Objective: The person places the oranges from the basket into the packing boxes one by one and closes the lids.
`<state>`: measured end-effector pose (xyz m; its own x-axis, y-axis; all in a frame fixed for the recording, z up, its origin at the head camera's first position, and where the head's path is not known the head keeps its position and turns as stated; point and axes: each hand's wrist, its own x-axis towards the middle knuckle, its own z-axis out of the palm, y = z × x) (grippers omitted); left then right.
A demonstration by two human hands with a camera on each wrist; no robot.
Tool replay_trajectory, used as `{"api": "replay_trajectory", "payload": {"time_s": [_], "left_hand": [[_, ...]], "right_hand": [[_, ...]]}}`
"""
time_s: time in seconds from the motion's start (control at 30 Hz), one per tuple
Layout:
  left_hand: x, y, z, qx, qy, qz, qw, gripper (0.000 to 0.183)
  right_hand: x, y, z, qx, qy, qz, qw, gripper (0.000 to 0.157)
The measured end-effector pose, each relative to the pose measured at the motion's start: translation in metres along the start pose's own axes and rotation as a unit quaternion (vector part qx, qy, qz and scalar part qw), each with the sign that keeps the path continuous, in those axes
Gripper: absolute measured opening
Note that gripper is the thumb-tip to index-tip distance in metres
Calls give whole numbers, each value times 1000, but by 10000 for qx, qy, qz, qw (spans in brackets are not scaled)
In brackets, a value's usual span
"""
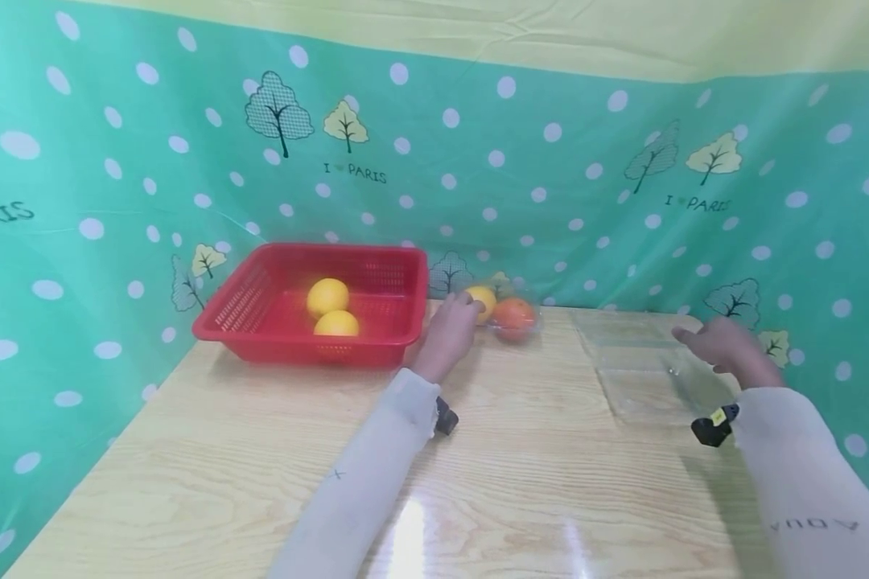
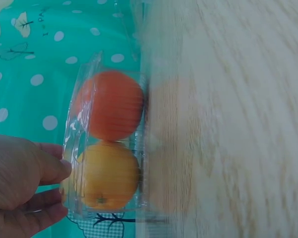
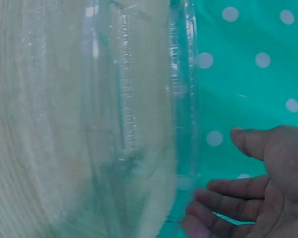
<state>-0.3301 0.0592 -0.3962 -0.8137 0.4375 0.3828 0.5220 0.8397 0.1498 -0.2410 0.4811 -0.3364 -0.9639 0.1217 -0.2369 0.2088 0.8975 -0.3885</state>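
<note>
My left hand [image 1: 449,334] pinches the near edge of a small clear plastic box [image 2: 94,64] with its thumb and fingers. Inside that box a red-orange round fruit [image 2: 111,104] lies beside a yellow-orange one [image 2: 109,176]. At the right, my right hand [image 1: 727,347] hovers over the far right side of a larger clear plastic container [image 1: 644,394]. Its thumb and fingers are spread and hold nothing. In the right wrist view the fingertips [image 3: 201,196] come close to the container's rim; whether they touch it, I cannot tell.
A red plastic basket [image 1: 261,347] stands left of my left hand, with two yellow-orange fruits [image 1: 327,297] in it. Everything rests on a light wooden table [image 1: 521,474]. A green dotted cloth [image 1: 521,161] hangs directly behind and along both sides.
</note>
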Motion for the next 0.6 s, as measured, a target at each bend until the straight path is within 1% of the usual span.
{"api": "replay_trajectory", "payload": {"time_s": [0.03, 0.07, 0.13, 0.17, 0.27, 0.37, 0.53, 0.6], "left_hand": [[0, 0, 0, 9, 7, 7, 10000, 36], [0, 0, 0, 13, 12, 11, 10000, 36], [0, 0, -1, 7, 4, -2, 10000, 36], [0, 0, -1, -2, -5, -19, 10000, 35], [0, 0, -1, -27, -27, -47, 10000, 36], [0, -1, -1, -81, -47, -49, 9999, 36], [0, -1, 0, -97, -61, -26, 9999, 36], [0, -1, 0, -93, -43, -15, 9999, 36]], "right_hand": [[1, 1, 1, 176, -127, 129, 9997, 73], [3, 1, 2, 355, -218, 242, 9988, 68], [7, 4, 4, 689, -279, 378, 9965, 55], [8, 5, 5, 797, -318, 416, 9954, 53], [11, 8, 8, 1154, -457, 471, 9912, 53], [13, 11, 10, 1347, -648, 591, 9870, 58], [17, 15, 16, 1772, -605, 819, 9789, 61], [19, 17, 19, 1942, -581, 869, 9754, 65]]}}
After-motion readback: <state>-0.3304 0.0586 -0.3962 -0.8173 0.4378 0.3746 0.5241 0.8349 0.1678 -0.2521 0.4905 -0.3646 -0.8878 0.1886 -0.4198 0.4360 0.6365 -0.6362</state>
